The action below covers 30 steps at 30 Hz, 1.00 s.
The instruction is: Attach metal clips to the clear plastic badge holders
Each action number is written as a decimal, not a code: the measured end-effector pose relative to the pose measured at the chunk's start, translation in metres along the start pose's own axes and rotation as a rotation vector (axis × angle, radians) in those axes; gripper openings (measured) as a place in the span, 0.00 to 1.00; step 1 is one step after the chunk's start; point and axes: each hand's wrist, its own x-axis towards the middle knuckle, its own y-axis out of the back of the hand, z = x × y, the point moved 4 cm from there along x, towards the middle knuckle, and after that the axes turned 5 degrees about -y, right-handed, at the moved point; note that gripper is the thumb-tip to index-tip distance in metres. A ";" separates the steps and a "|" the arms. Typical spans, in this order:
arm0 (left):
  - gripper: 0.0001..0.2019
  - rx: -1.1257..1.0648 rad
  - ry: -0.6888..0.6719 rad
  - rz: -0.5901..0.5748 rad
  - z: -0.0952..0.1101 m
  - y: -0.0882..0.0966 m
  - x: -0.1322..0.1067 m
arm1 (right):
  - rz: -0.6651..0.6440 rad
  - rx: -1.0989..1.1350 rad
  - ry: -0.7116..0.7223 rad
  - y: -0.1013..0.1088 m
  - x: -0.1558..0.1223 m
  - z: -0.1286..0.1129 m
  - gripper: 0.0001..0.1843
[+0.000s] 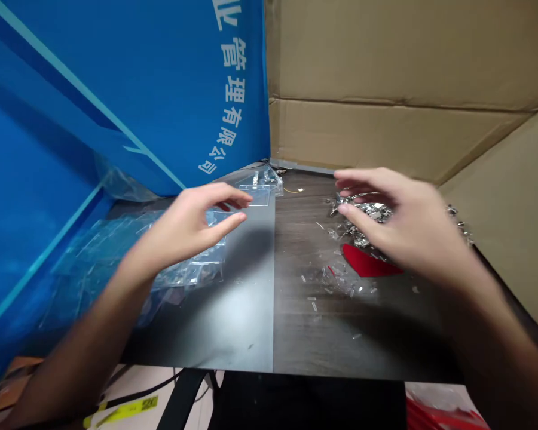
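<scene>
Left hand (186, 224) hovered over clear bags (179, 269), grip wide, empty. Right hand (399, 221) hovered over metal clips (372, 212) far right, grip wide, empty. Risk: a careless sweep could scatter clips off the tabletop (251, 316).

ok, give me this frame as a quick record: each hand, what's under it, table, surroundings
left hand: open, fingers curled, above clear plastic bags
right hand: open, fingers spread over shiny metal parts; contact unclear
red piece: flat on table, partly under the right hand
table: dark wood grain, small clear bits scattered
backdrop: blue board at left, cardboard behind
</scene>
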 end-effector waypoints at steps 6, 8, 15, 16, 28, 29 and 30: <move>0.27 0.503 0.178 -0.323 -0.077 -0.049 0.002 | -0.231 -0.611 0.009 -0.044 0.007 0.053 0.20; 0.27 0.548 0.206 -0.344 -0.085 -0.051 -0.005 | -0.277 -0.661 0.014 -0.052 0.002 0.057 0.19; 0.25 0.444 0.303 -0.349 -0.088 -0.049 -0.006 | -0.368 -0.691 -0.034 -0.062 -0.003 0.052 0.23; 0.24 0.433 0.294 -0.349 -0.088 -0.051 -0.004 | -0.372 -0.689 -0.042 -0.063 -0.003 0.052 0.23; 0.17 0.542 0.353 -0.239 -0.085 -0.048 -0.010 | -0.255 -0.677 0.000 -0.060 -0.004 0.047 0.19; 0.15 0.548 0.363 -0.240 -0.085 -0.047 -0.011 | -0.242 -0.674 0.001 -0.060 -0.004 0.046 0.18; 0.14 0.549 0.366 -0.243 -0.083 -0.048 -0.011 | -0.234 -0.668 0.004 -0.060 -0.004 0.045 0.18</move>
